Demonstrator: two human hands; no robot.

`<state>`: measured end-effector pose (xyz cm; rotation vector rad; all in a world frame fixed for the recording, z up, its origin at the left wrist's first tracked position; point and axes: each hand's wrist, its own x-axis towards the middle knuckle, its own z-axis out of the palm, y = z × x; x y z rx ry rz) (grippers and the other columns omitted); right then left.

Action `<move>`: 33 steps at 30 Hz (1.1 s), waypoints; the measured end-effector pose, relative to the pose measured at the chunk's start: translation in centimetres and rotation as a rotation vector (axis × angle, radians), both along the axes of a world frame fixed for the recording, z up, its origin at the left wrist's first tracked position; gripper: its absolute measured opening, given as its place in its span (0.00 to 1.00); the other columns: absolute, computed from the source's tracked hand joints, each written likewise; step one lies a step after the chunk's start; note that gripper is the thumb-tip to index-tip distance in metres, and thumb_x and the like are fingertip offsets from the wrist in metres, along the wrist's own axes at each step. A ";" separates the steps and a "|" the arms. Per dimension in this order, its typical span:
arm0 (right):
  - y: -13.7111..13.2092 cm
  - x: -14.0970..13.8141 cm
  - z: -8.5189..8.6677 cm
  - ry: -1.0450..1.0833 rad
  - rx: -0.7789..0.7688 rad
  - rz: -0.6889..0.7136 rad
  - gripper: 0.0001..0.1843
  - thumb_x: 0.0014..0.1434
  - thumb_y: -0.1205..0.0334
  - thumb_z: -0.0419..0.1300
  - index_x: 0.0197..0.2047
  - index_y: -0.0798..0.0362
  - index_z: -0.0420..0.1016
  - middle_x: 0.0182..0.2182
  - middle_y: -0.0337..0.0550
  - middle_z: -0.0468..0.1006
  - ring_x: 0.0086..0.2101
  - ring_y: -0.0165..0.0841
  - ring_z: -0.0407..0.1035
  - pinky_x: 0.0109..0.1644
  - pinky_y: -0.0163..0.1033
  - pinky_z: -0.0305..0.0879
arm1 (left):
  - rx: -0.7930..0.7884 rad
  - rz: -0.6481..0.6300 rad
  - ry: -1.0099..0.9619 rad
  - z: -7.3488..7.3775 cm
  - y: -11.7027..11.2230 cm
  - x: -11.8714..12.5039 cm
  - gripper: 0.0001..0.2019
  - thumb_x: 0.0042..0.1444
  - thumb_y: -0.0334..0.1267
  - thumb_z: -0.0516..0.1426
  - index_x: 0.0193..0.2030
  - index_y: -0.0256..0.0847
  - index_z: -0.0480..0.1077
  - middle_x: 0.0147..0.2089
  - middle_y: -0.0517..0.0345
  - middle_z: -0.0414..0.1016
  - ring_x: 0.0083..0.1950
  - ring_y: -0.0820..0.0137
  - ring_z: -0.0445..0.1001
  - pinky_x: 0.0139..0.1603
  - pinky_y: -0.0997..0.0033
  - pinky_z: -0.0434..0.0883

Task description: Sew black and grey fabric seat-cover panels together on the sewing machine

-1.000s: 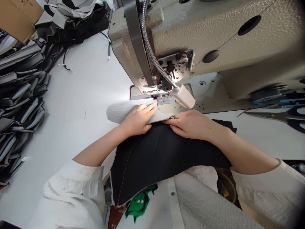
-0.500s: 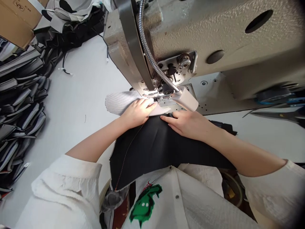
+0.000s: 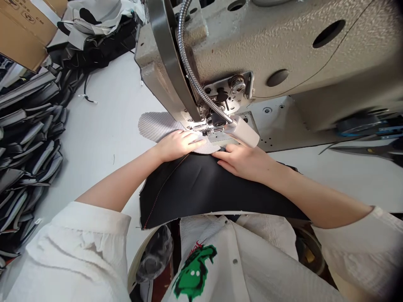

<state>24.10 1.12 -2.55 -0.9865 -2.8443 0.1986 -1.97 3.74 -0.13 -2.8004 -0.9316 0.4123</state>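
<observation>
My left hand [image 3: 179,144] lies flat with fingers stretched out on a grey mesh fabric piece [image 3: 159,126], close beside the presser foot [image 3: 209,129] of the sewing machine [image 3: 283,50]. A black fabric panel [image 3: 201,188] with a line of reddish stitching hangs from under the grey piece toward my lap. At the right end of the grey piece, my right hand [image 3: 245,161] is closed on the black panel's upper edge, its index finger pointing left. The small lamp head [image 3: 242,132] sits just above this hand; the needle tip is too small to make out.
Piles of dark and grey padded fabric pieces [image 3: 28,147] cover the left of the white table [image 3: 103,138]. A cardboard box [image 3: 28,33] stands behind them. Scissors [image 3: 365,150] lie at the right. A flexible metal lamp tube [image 3: 189,63] runs down in front of the machine head.
The grey piece has turned, its left end moving away from me and its right tip toward me. The black panel's lower left corner has shifted up and left. Both hands stay on the fabric.
</observation>
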 end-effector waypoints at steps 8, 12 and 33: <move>1.1 -0.8 0.0 0.039 0.007 -0.004 0.21 0.64 0.59 0.45 0.54 0.49 0.73 0.34 0.48 0.73 0.33 0.36 0.65 0.34 0.37 0.53 | -0.064 0.052 -0.082 0.2 2.2 -0.5 0.23 0.63 0.27 0.44 0.60 0.49 0.65 0.56 0.50 0.72 0.56 0.62 0.71 0.52 0.58 0.70; 2.1 -1.3 0.3 -0.028 -0.021 0.057 0.22 0.61 0.62 0.47 0.55 0.56 0.72 0.33 0.50 0.74 0.35 0.39 0.66 0.38 0.39 0.56 | -0.122 0.083 -0.140 0.9 2.8 -0.2 0.19 0.63 0.33 0.45 0.56 0.47 0.70 0.53 0.51 0.74 0.58 0.63 0.69 0.57 0.57 0.69; 1.2 0.0 -0.4 0.251 0.020 0.147 0.21 0.64 0.71 0.43 0.51 0.51 0.73 0.50 0.50 0.72 0.47 0.39 0.66 0.48 0.43 0.62 | 0.180 0.320 -0.587 -4.0 -2.6 2.3 0.17 0.64 0.33 0.45 0.50 0.41 0.73 0.36 0.53 0.72 0.40 0.70 0.70 0.45 0.68 0.70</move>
